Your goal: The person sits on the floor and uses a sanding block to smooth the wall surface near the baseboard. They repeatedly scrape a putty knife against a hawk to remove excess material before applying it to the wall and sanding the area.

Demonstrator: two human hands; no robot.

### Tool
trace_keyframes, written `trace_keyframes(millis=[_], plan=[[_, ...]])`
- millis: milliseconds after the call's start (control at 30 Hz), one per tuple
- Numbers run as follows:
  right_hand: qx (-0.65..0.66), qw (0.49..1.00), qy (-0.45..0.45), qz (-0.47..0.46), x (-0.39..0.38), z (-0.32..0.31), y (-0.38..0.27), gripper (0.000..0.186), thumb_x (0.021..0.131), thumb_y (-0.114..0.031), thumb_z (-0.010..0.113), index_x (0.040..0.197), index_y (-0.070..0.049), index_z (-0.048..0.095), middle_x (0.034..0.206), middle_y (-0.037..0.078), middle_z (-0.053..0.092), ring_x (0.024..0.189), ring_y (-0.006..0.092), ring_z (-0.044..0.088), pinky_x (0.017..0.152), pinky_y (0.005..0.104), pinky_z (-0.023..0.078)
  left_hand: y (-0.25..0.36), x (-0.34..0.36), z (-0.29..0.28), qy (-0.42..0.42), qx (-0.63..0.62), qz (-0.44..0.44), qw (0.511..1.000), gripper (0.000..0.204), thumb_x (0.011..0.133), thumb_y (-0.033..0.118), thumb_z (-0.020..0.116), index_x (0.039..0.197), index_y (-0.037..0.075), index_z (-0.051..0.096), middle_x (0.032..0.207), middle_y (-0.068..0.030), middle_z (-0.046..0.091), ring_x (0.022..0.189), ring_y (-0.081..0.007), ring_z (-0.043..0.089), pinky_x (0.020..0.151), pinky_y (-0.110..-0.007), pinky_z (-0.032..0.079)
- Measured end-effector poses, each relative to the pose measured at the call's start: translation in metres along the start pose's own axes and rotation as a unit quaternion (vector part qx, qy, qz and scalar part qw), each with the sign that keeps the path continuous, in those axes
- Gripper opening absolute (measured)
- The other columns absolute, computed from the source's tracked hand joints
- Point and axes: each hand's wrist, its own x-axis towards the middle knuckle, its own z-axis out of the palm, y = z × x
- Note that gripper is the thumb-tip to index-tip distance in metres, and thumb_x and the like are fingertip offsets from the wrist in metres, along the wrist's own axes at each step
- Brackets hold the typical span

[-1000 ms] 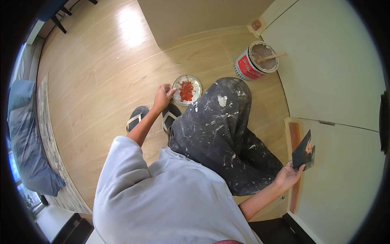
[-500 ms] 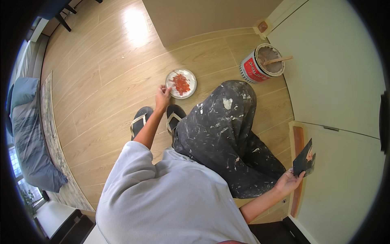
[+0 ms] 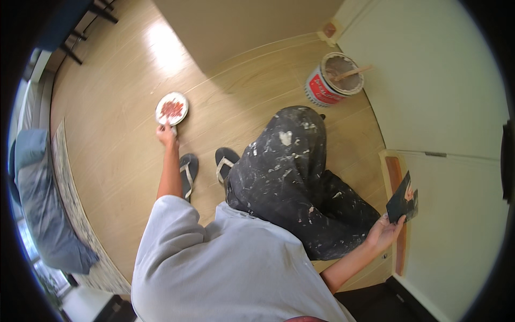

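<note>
My left hand (image 3: 167, 133) is closed on the near rim of a round, shallow white lid (image 3: 181, 116) smeared with reddish-brown paste. Whether the lid touches the floor or hangs just above it I cannot tell. On the other side, my right hand (image 3: 382, 232) grips a dark, flat putty scraper (image 3: 399, 199) with light pinkish paste on its face. A second, smaller blade seems to overlap it. The scraper is up in front of a reddish-brown strip (image 3: 397, 241) in the wall, framed with pale tape.
An open tub (image 3: 322, 88) of greyish-pink paste, with a wooden stick (image 3: 353, 73) across it, stands by the pale wall panels (image 3: 429, 80). Flip-flops (image 3: 226, 163) lie near my paint-spattered trousers. Further left are a rug (image 3: 67, 177) and blue-grey bedding (image 3: 45, 209).
My left hand has shifted the lid to the left, away from my knee. The view has moved a little. My right hand still has the scraper at the wall strip.
</note>
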Motion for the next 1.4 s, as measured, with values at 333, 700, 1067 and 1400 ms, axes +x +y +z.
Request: trace_keyframes(millis=[333,700,1067,1400], plan=[[0.087,0.995,0.041,-0.008,-0.014,0.007,-0.018,0.048,0.099,-0.015,0.061,0.140,0.006,0.047,0.145,0.019,0.051,0.134,0.0272,0.048,0.117,0.0422,0.034,0.115,-0.151,0.036,-0.113,0.188,0.259,0.941,0.042,0.093,0.023,0.068,0.123,-0.004,0.058,0.124,-0.0224,0.061,0.115,-0.0362,0.058,0.099,-0.043,0.044],[0.057,0.996,0.042,-0.054,0.014,-0.023,-0.043,0.027,0.097,-0.009,0.062,0.124,-0.004,0.057,0.118,0.006,0.067,0.106,0.0155,0.065,0.092,0.0330,0.052,0.045,-0.228,-0.065,-0.600,0.462,0.375,0.534,0.042,0.096,0.017,0.060,0.132,-0.003,0.055,0.135,-0.0216,0.057,0.126,-0.0360,0.053,0.109,-0.044,0.039],[0.066,0.994,0.035,0.082,0.052,-0.076,-0.009,0.028,0.096,-0.012,0.066,0.122,-0.002,0.060,0.113,0.003,0.068,0.098,0.0062,0.063,0.072,0.0185,0.049,0.097,-0.198,-0.032,-0.476,0.485,0.320,0.661,0.043,0.100,0.020,0.057,0.135,-0.003,0.054,0.136,-0.0214,0.056,0.129,-0.0325,0.052,0.110,-0.042,0.040],[0.058,0.994,-0.037,0.083,0.098,-0.030,-0.040,0.035,0.094,-0.016,0.070,0.124,-0.001,0.059,0.108,0.003,0.067,0.092,0.0079,0.063,0.071,0.0211,0.051,0.207,-0.094,0.353,-0.551,0.408,0.534,0.495,0.056,0.108,0.041,0.037,0.143,0.000,0.049,0.147,-0.0173,0.050,0.135,-0.0291,0.049,0.114,-0.040,0.037]])
